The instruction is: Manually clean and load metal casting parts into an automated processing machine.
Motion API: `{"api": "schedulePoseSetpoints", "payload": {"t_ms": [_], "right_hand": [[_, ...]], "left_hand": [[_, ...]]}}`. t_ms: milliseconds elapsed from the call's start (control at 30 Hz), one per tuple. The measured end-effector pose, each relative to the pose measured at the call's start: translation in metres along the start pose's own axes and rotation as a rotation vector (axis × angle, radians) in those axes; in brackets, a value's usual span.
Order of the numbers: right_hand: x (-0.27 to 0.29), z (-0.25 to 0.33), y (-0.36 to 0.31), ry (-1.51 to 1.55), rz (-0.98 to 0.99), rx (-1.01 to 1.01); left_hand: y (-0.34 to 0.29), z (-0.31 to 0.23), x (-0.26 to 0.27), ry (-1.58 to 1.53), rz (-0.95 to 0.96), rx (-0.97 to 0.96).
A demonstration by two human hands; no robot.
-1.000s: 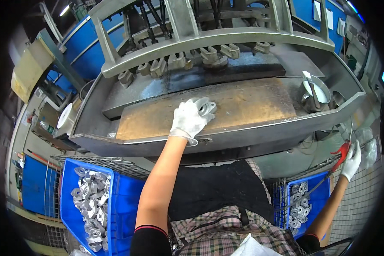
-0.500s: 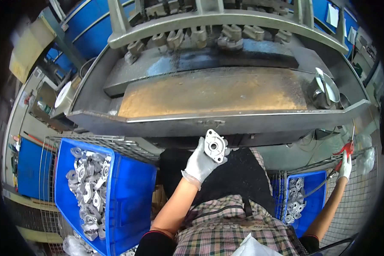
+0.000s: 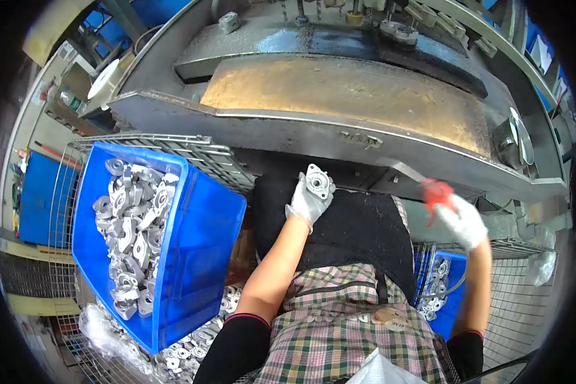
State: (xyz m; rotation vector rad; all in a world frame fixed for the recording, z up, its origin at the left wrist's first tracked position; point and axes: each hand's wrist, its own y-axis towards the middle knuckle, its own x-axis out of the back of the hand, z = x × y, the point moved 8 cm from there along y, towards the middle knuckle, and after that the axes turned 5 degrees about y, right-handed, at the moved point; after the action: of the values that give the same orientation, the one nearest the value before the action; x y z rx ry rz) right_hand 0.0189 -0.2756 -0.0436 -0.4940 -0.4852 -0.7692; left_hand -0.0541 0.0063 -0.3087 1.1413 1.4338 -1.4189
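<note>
In front of my apron, my left hand (image 3: 306, 205) is gloved and closed round a silver metal flange casting (image 3: 317, 182). The casting has a round centre bore and a hole at each end, and its face is turned up. On the right, my gloved right hand (image 3: 464, 224) grips a red air blow gun (image 3: 437, 194), both blurred by motion. The gun's nozzle points up and left, toward the machine's front edge, apart from the casting. A thin hose (image 3: 445, 291) runs below my right forearm.
A blue bin (image 3: 201, 256) full of similar castings tilts at my left on a wire cage, with more castings below it. Another blue bin (image 3: 456, 278) of castings is at lower right. Ahead stands a machine with a steel trough lip (image 3: 288, 121); a metal pot (image 3: 507, 142) sits at its right.
My right hand has swung the blow gun inward and left from the far right. My left hand keeps the casting in front of me. The whole view has shifted and tilted.
</note>
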Motion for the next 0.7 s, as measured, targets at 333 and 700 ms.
{"api": "schedulePoseSetpoints", "payload": {"t_ms": [333, 700], "right_hand": [[-0.132, 0.025, 0.053, -0.598, 0.285, -0.030], [-0.145, 0.036, 0.071, -0.682, 0.313, -0.069]], "left_hand": [[0.005, -0.005, 0.014, 0.093, -0.239, -0.115], [0.005, -0.007, 0.020, 0.084, -0.270, -0.158]]}}
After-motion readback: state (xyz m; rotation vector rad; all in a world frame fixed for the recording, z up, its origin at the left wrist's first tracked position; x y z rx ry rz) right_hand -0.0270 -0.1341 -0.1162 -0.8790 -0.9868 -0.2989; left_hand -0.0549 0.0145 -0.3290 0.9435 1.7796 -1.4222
